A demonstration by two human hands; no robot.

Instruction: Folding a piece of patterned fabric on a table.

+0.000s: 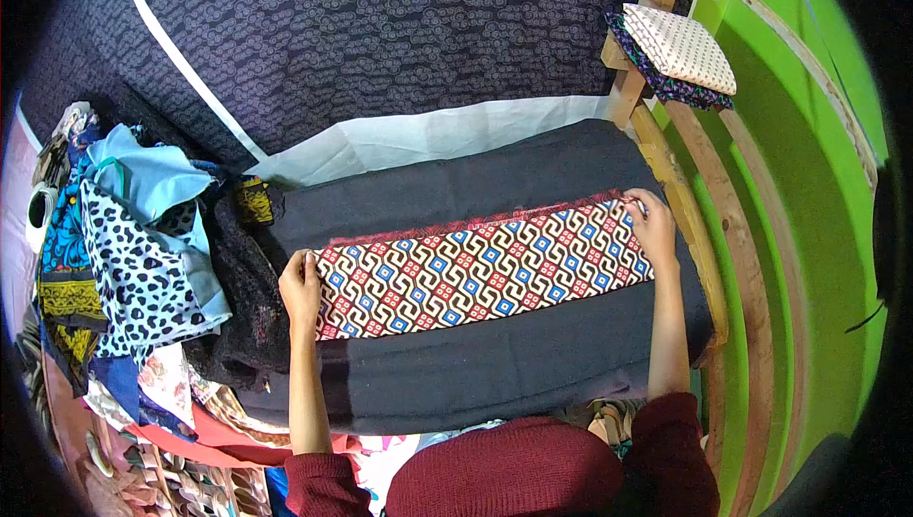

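Observation:
A long folded strip of patterned fabric (475, 272), with red, blue, cream and black shapes, lies across the dark padded surface (495, 365). My left hand (301, 284) pinches its far left corner. At the far right corner, my right hand (650, 224) grips the fabric between thumb and fingers. Along the far edge, a dark red layer of cloth shows from beneath the top fold. Between my hands the strip stretches fairly straight, slanting a little upward to the right.
Heaped at the left are several cloths, among them a spotted cloth (143, 270) and a light blue cloth (147, 175). Folded fabrics (680, 51) rest on a wooden rack (732, 222) by the green wall (846, 117). A dark patterned cloth (409, 32) hangs beyond. Shoes (200, 484) sit low at left.

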